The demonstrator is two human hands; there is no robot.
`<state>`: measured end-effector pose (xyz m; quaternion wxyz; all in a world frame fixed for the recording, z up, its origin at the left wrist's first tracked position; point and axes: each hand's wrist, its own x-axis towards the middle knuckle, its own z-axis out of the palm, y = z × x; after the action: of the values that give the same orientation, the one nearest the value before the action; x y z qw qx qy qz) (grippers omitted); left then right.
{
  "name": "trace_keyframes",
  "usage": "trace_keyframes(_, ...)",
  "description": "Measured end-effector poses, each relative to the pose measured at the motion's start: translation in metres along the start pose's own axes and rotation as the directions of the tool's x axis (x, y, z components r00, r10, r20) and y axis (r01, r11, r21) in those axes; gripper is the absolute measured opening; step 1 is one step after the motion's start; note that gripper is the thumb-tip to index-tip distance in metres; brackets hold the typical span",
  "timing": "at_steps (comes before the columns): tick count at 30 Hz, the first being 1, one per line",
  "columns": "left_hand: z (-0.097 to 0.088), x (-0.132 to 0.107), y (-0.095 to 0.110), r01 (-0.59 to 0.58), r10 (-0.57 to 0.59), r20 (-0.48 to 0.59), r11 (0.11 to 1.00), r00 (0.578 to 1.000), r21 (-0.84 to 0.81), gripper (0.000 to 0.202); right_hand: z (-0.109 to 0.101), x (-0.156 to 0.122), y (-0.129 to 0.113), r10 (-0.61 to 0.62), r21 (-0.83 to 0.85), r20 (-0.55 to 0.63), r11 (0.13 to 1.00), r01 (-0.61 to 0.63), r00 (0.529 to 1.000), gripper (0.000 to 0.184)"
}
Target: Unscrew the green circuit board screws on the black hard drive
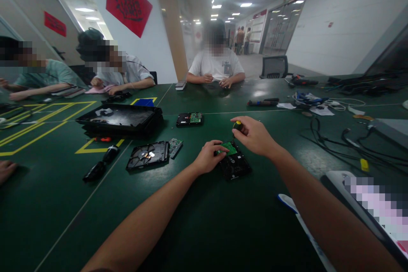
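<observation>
A black hard drive [235,167] with a green circuit board [232,148] lies on the green table in front of me. My left hand [208,157] grips its left side, fingers reaching over the edge of the board. In my right hand [253,135] is a screwdriver [237,125] with a yellow and dark handle, held upright over the far right part of the board. Its tip is too small to make out. Beyond my hands lies a second hard drive [182,120], board side up. To the left sit another drive [148,155] and a small grey-green part [175,147].
Stacked black trays [119,117] and a black screwdriver-like tool [101,163] are at left. Black cables [338,146] spread at right, with a phone-like device [366,204] nearer. A white-and-blue strip [288,202] lies under my right forearm. A person [216,66] sits opposite; others sit left.
</observation>
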<state>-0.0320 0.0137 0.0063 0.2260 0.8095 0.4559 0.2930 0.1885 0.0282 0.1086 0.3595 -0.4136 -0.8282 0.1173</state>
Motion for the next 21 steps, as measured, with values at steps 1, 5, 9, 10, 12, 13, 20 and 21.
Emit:
trace_keyframes(1, 0.0002, 0.0001, -0.0001, 0.0, 0.0, -0.002, 1.0, 1.0, 0.002, 0.025, 0.0, 0.0, -0.0001, -0.003, -0.001, 0.003, 1.0, 0.003, 1.0, 0.033)
trace_keyframes(5, 0.0011, 0.0004, -0.0003, -0.001, 0.001, -0.005, 1.0, 1.0, 0.0, 0.024, -0.0003, 0.0004, -0.0017, -0.015, 0.01, 0.017, 1.0, 0.015, 1.0, 0.034)
trace_keyframes(9, 0.0008, 0.0003, 0.0001, -0.004, 0.004, -0.008, 1.0, 1.0, -0.003, 0.024, -0.0009, 0.0003, -0.0037, -0.01, 0.036, 0.032, 0.999, 0.009, 0.999, 0.034)
trace_keyframes(10, 0.0007, 0.0003, 0.0002, -0.005, 0.005, -0.008, 1.0, 1.0, -0.003, 0.025, -0.0011, 0.0001, -0.004, -0.003, 0.043, 0.036, 0.999, 0.002, 0.999, 0.035)
trace_keyframes(12, 0.0008, 0.0002, 0.0003, -0.003, 0.003, -0.007, 1.0, 1.0, -0.002, 0.025, -0.0014, -0.0005, -0.0043, 0.011, 0.059, 0.042, 0.998, -0.014, 0.999, 0.035)
trace_keyframes(13, 0.001, 0.0001, 0.0001, -0.002, 0.002, -0.006, 1.0, 1.0, -0.001, 0.025, -0.0016, -0.0008, -0.0043, 0.016, 0.067, 0.044, 0.998, -0.019, 0.999, 0.034)
trace_keyframes(20, 0.0013, -0.0001, 0.0002, -0.006, 0.005, -0.007, 1.0, 1.0, -0.003, 0.025, -0.0024, -0.0013, -0.0042, 0.034, 0.087, 0.077, 0.995, -0.041, 0.996, 0.031)
trace_keyframes(21, 0.0009, -0.0001, 0.0006, -0.005, 0.005, -0.006, 1.0, 1.0, -0.003, 0.025, -0.0026, -0.0011, -0.0038, 0.041, 0.083, 0.07, 0.995, -0.047, 0.997, 0.031)
